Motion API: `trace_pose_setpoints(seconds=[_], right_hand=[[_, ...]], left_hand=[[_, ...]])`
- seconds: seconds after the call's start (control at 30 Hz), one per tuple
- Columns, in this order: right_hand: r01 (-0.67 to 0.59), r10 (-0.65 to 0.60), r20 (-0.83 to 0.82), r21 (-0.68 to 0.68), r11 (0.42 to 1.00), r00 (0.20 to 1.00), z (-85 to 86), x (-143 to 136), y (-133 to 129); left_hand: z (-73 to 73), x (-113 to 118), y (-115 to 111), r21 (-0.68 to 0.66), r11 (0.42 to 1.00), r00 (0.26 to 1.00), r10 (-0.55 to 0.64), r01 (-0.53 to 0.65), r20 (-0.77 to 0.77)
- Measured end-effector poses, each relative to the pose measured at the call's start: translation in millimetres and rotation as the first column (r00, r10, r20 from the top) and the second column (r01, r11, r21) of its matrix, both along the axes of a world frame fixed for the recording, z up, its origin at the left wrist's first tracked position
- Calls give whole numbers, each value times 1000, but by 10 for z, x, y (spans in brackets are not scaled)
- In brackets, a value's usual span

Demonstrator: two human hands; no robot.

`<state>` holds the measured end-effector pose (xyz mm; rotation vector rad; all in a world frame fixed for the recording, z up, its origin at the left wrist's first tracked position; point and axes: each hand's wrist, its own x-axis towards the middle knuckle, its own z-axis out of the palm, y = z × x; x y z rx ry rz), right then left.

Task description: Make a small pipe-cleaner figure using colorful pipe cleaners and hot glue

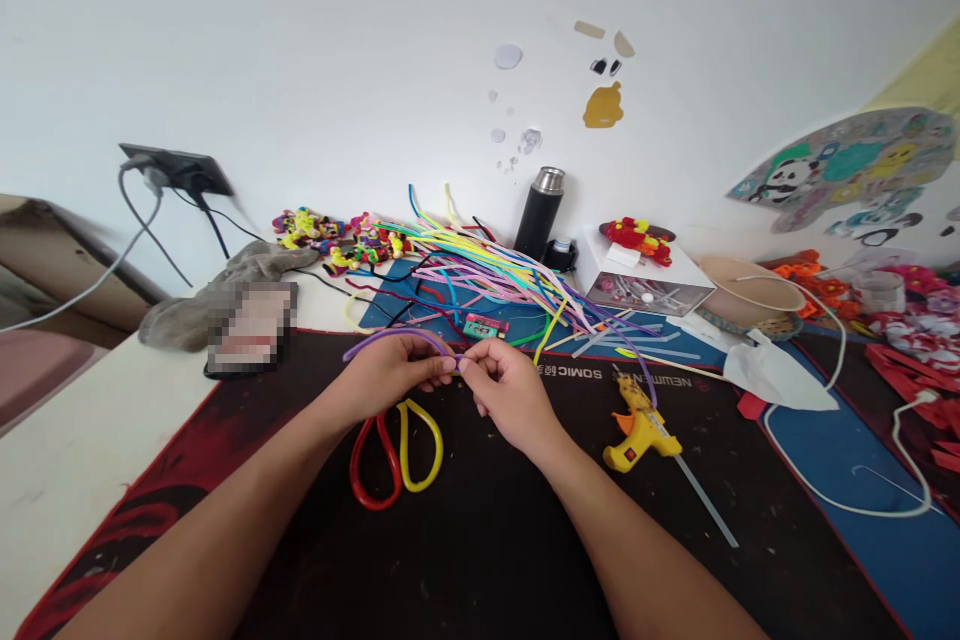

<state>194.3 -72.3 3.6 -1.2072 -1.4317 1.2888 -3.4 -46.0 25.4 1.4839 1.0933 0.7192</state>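
Over the dark mat, my left hand (pixel 391 372) and my right hand (pixel 510 392) meet with their fingertips close together. Both pinch a purple pipe cleaner (pixel 390 332), which arches over the back of my left hand and runs to my right thumb and forefinger. Just below my left hand lie scissors (pixel 403 455) with one red and one yellow loop handle; my hands cover their upper part. To the right of my right hand, a yellow hot glue gun (pixel 637 432) rests on the mat, a clear glue stick poking from its back.
Behind my hands spreads a heap of coloured pipe cleaners (pixel 495 265). A black thermos (pixel 538 215) and a white drawer box (pixel 645 280) stand by the wall. At left lie a phone (pixel 251 330) and a grey cloth (pixel 180 320). A white cable (pixel 840 510) loops at right.
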Motion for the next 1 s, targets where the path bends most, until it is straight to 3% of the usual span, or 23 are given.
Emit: trace_pose_setpoints(seconds=[0.43,0.67,1.0], right_hand=[[-20,13,-143,-52,998,990,43,-9,4],[16,-15,-106,7,1000,994,2,-10,-6],[-60,60,-65,8,998,996,19,16,-4]], left_hand=[[13,94,-51,14,991,978,127,-131,168],[-83,87,-34,-47,996,977,82,-74,199],[-27,52,5,-152,987,965,91,-54,245]])
